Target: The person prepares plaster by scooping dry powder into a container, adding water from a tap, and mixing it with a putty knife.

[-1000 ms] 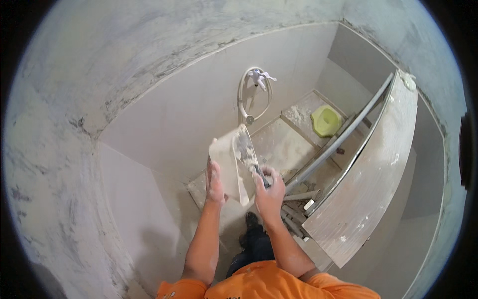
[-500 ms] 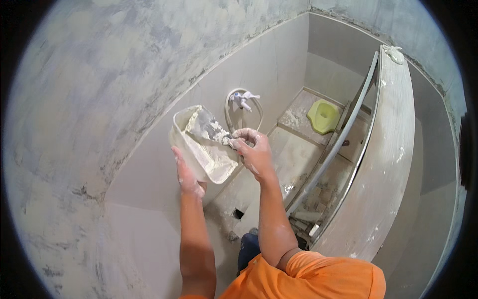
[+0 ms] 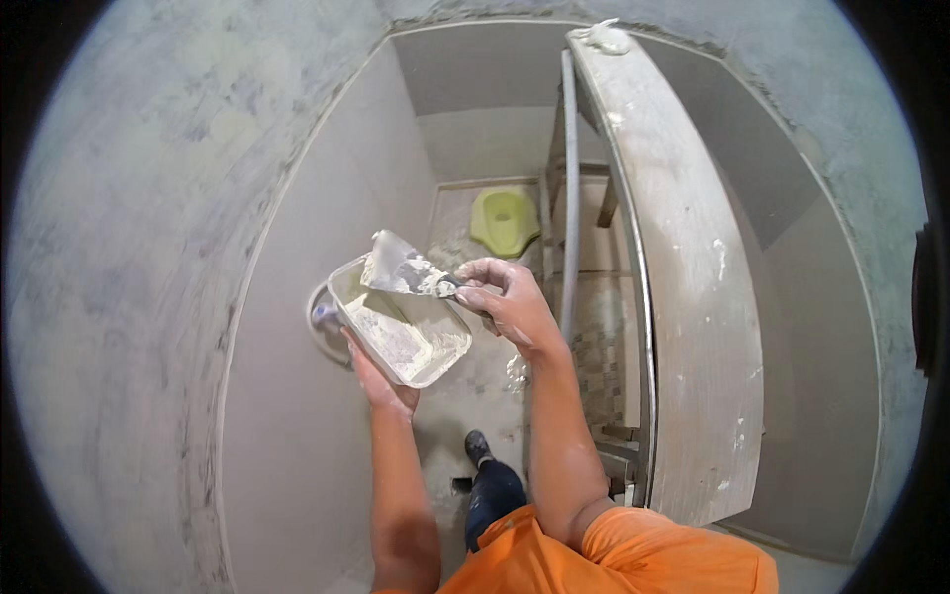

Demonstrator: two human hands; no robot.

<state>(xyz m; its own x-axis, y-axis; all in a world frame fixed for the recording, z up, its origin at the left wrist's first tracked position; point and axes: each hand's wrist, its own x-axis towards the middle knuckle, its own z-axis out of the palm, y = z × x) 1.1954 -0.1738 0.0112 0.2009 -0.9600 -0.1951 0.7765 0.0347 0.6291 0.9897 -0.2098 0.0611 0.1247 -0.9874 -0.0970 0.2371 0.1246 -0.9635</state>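
Note:
My left hand (image 3: 381, 381) is wrapped round the near left side of a white rectangular tub (image 3: 435, 371), smeared inside with pale putty. Its fingers are partly hidden beneath the tub. In my right hand (image 3: 505, 302) is the handle of a putty knife (image 3: 404, 269), pinched between thumb and fingers. The wide metal blade lies over the tub's far rim, with putty on its face and edge. White putty dusts the fingers of both hands.
To my right stands a long putty-spotted plank (image 3: 693, 297) with a lump of putty (image 3: 609, 40) at its far end. A grey pipe (image 3: 570, 198) runs beside it. A yellow squat toilet (image 3: 505, 223) is set in the floor ahead; a tap hose (image 3: 322, 322) hangs behind the tub.
My view has swung left to right, so the toilet and plank now sit further left. The blade has lifted from inside the tub to its far rim.

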